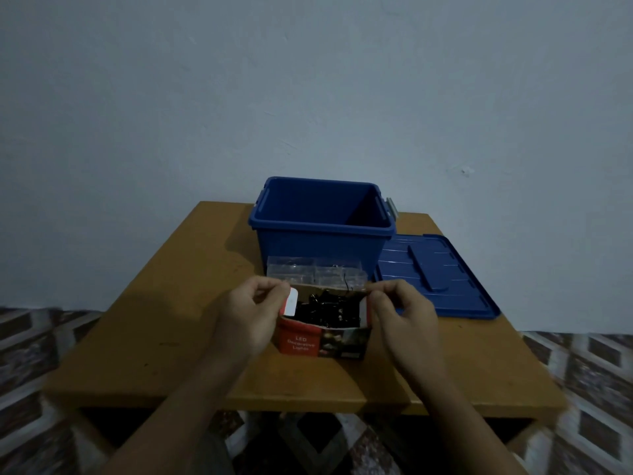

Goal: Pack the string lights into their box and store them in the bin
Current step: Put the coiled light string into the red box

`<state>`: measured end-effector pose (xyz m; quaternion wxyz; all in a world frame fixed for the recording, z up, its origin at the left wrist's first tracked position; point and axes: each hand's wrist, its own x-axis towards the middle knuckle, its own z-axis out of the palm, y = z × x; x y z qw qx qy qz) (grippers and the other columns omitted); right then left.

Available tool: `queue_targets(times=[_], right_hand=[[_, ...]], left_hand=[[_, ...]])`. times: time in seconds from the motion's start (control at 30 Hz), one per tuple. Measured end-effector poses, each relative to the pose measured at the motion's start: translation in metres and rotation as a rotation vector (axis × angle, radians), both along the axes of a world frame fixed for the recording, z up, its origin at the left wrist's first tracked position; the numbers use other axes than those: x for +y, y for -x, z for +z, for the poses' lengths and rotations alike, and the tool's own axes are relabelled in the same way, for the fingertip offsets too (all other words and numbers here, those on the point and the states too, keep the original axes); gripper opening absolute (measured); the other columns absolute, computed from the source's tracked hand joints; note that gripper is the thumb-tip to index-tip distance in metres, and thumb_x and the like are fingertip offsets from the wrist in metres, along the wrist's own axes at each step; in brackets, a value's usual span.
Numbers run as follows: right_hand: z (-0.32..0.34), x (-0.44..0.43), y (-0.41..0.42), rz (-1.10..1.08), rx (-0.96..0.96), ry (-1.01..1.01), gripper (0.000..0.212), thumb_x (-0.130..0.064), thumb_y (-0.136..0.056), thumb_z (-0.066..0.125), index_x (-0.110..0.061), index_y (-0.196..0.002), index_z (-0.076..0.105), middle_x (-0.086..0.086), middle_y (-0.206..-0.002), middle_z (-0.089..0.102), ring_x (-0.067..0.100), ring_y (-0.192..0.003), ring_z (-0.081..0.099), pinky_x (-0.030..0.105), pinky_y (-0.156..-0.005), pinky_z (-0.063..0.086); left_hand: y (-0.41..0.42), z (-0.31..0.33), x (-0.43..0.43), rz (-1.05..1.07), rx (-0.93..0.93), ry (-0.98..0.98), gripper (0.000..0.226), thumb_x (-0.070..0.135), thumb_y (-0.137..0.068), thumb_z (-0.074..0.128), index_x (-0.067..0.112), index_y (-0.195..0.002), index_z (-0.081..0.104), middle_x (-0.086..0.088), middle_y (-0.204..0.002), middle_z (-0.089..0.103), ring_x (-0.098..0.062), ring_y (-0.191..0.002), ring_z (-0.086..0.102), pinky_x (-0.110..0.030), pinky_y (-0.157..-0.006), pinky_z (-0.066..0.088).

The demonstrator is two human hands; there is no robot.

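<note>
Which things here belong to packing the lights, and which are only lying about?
Job: LED Decorative Lights box, black string lights inside it, open blue bin, blue bin lid beside it.
Lying about: clear plastic packaging behind the box, wooden table underneath.

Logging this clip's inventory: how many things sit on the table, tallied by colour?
Blue: 2, the bin and its lid
Red: 1, the lights box
Black: 1, the string lights inside that box
Clear: 1, the plastic tray
Total: 5
</note>
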<state>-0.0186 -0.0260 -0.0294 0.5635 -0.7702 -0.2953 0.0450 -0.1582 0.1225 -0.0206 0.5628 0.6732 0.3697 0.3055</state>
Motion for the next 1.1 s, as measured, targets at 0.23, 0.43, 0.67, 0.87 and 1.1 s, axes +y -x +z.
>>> queue_targets(times=[0.23, 0.43, 0.67, 0.87, 1.1], right_hand=[[-0.005, 0.006, 0.003, -0.008, 0.272, 0.025, 0.029, -0.038, -0.099, 0.056, -0.009, -0.094, 0.061, 0.014, -0.092, 0.069, 0.029, -0.083, 0.067, 0.04, -0.068, 0.055], [-0.002, 0.001, -0.002, 0.03, 0.336, 0.036, 0.033, -0.028, -0.099, 0.058, 0.004, -0.093, 0.062, 0.027, -0.094, 0.068, 0.022, -0.07, 0.06, 0.032, -0.058, 0.046], [-0.002, -0.012, 0.001, 0.094, 0.352, 0.042, 0.037, -0.036, -0.096, 0.061, 0.001, -0.093, 0.064, 0.018, -0.087, 0.072, 0.031, -0.079, 0.071, 0.034, -0.064, 0.052], [0.001, -0.011, 0.003, 0.09, 0.271, -0.075, 0.011, -0.017, -0.097, 0.06, -0.011, -0.088, 0.064, 0.011, -0.087, 0.07, 0.025, -0.08, 0.066, 0.031, -0.063, 0.05], [0.001, -0.024, 0.007, 0.166, 0.308, -0.182, 0.018, -0.005, -0.098, 0.052, -0.012, -0.088, 0.065, 0.004, -0.093, 0.075, 0.02, -0.087, 0.073, 0.035, -0.064, 0.061]], left_hand=[[-0.007, -0.003, -0.005, 0.014, 0.087, 0.05, 0.027, 0.04, -0.098, 0.059, 0.015, -0.091, 0.068, -0.007, -0.092, 0.069, -0.02, -0.077, 0.064, -0.026, -0.059, 0.045], [-0.003, -0.004, -0.002, -0.041, 0.149, 0.087, 0.03, 0.034, -0.099, 0.058, 0.011, -0.087, 0.071, -0.007, -0.073, 0.064, -0.016, -0.062, 0.057, -0.024, -0.052, 0.043], [0.008, -0.016, -0.01, -0.11, 0.074, 0.109, 0.041, 0.04, -0.096, 0.06, 0.002, -0.086, 0.068, -0.006, -0.064, 0.057, -0.009, -0.048, 0.05, -0.019, -0.044, 0.037], [0.0, -0.008, -0.013, -0.033, -0.089, 0.055, 0.009, 0.016, -0.095, 0.065, 0.015, -0.087, 0.07, -0.002, -0.076, 0.067, -0.013, -0.067, 0.059, -0.019, -0.055, 0.044], [0.018, -0.012, -0.015, -0.116, -0.193, 0.165, 0.027, 0.023, -0.101, 0.051, 0.023, -0.102, 0.078, 0.003, -0.103, 0.076, -0.016, -0.098, 0.07, -0.041, -0.086, 0.056]])
